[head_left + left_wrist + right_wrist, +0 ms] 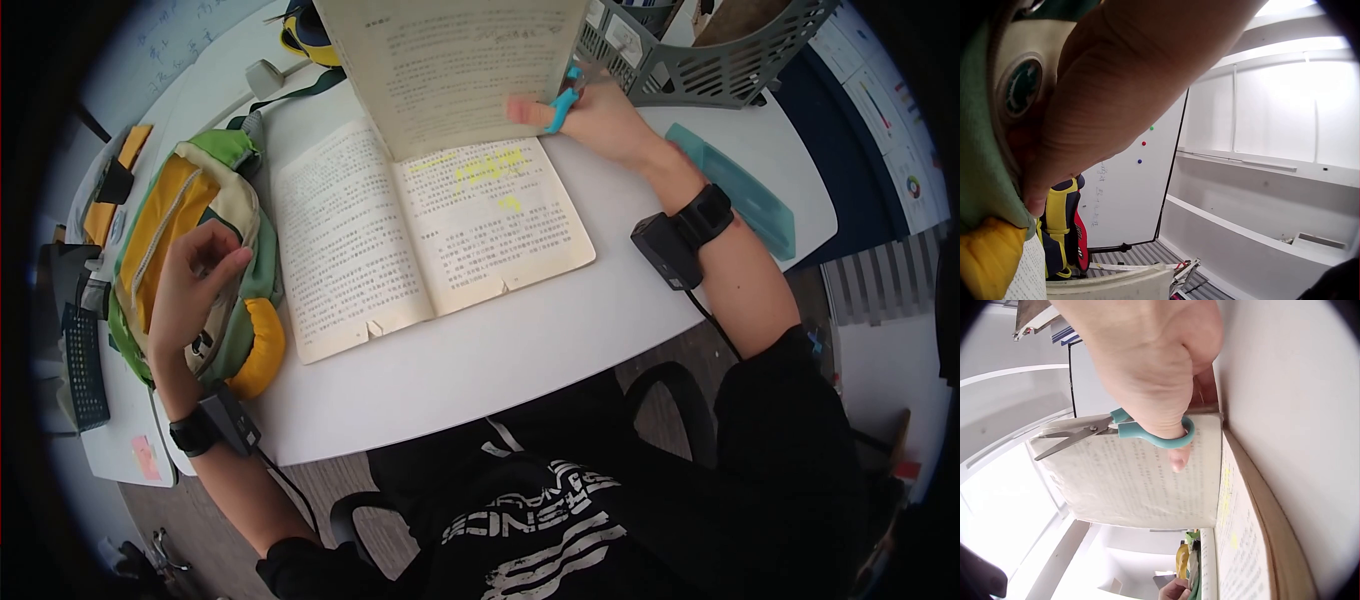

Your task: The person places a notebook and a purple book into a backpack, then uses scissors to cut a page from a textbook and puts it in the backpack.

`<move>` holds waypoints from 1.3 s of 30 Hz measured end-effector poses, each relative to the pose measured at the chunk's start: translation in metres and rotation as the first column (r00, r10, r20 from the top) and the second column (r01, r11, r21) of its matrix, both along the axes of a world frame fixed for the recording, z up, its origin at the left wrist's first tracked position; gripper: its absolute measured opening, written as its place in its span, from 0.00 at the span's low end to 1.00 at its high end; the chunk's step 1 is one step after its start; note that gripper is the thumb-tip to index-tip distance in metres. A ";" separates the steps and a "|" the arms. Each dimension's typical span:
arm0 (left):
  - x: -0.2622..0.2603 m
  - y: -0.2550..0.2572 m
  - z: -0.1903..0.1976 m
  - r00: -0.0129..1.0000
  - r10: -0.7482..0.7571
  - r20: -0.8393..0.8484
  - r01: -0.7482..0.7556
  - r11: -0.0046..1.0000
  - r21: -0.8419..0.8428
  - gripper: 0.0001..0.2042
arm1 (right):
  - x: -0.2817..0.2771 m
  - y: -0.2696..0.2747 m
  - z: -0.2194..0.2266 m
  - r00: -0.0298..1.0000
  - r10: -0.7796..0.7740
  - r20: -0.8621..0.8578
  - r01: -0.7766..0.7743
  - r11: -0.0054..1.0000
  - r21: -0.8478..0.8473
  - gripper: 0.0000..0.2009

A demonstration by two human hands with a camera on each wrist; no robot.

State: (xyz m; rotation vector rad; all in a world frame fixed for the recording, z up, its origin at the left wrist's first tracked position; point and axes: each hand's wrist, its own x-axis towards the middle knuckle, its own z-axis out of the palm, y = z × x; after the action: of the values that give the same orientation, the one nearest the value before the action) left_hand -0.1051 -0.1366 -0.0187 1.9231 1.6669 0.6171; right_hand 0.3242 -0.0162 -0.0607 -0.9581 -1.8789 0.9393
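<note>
An open book (345, 240) with printed pages and yellow highlighter marks lies on the white table. One printed sheet (455, 70) stands up from its far part. My right hand (605, 120) is at that sheet's right edge, thumb on the near face. Around the thumb is a handle loop of blue scissors (1138, 432); their blades are parted and lie along the sheet's edge in the right wrist view. My left hand (195, 280) rests at a green, yellow and cream bag (150, 235), fingers loosely curled with nothing between them.
A grey plastic basket (690, 65) stands at the far right, with a teal tray (740, 195) beside my right forearm. Beyond the book sits a yellow and dark item (308, 35). The table's curved front edge (500, 395) runs close to my body.
</note>
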 end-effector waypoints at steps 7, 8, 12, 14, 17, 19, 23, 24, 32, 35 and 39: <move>0.000 0.001 -0.001 1.000 -0.001 0.008 0.001 1.000 0.011 0.09 | -0.001 0.005 -0.007 0.998 0.055 -0.022 -0.056 0.997 -0.061 0.26; 0.000 0.002 0.000 1.000 -0.003 0.007 0.003 1.000 0.014 0.09 | -0.001 0.005 -0.007 0.998 0.058 -0.032 -0.060 0.997 -0.053 0.25; 0.001 0.000 0.002 1.000 -0.007 -0.001 0.007 1.000 -0.007 0.09 | -0.001 0.007 -0.009 0.998 0.065 -0.010 -0.065 0.997 -0.034 0.24; 0.000 0.001 0.002 1.000 -0.012 -0.006 0.012 1.000 -0.006 0.09 | -0.002 0.005 -0.007 0.996 0.077 -0.033 -0.079 0.996 -0.039 0.24; 0.002 0.000 0.001 1.000 -0.016 -0.006 0.016 1.000 0.005 0.10 | -0.001 0.004 -0.008 0.998 0.060 -0.037 -0.062 0.997 -0.047 0.24; 0.003 0.000 0.003 1.000 -0.009 -0.015 0.008 1.000 -0.005 0.10 | -0.002 0.003 -0.007 0.996 0.068 -0.050 -0.071 0.996 -0.055 0.24; 0.002 0.000 0.000 1.000 -0.018 -0.018 0.018 0.999 0.028 0.10 | -0.001 0.005 -0.009 0.997 0.070 -0.029 -0.072 0.996 -0.058 0.25; 0.002 0.000 0.001 1.000 -0.020 -0.011 0.021 1.000 0.019 0.09 | -0.001 0.005 -0.008 0.997 0.071 -0.030 -0.072 0.996 -0.058 0.25; 0.002 -0.001 0.002 1.000 -0.027 -0.006 0.027 1.000 0.003 0.09 | -0.002 0.001 -0.006 0.999 0.049 -0.003 -0.049 0.997 -0.057 0.25; 0.003 0.000 0.001 1.000 -0.012 -0.005 0.012 1.000 0.003 0.09 | -0.001 0.006 -0.010 0.995 0.088 -0.047 -0.090 0.995 -0.048 0.25; 0.001 -0.001 0.001 1.000 -0.021 -0.019 0.021 1.000 0.018 0.09 | -0.001 0.005 -0.011 0.997 0.066 -0.031 -0.067 0.997 -0.044 0.25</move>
State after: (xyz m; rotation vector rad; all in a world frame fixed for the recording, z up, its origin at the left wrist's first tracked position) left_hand -0.1037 -0.1375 -0.0174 1.9625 1.6555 0.6096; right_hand 0.3229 -0.0109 -0.0716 -0.9087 -1.8820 1.0339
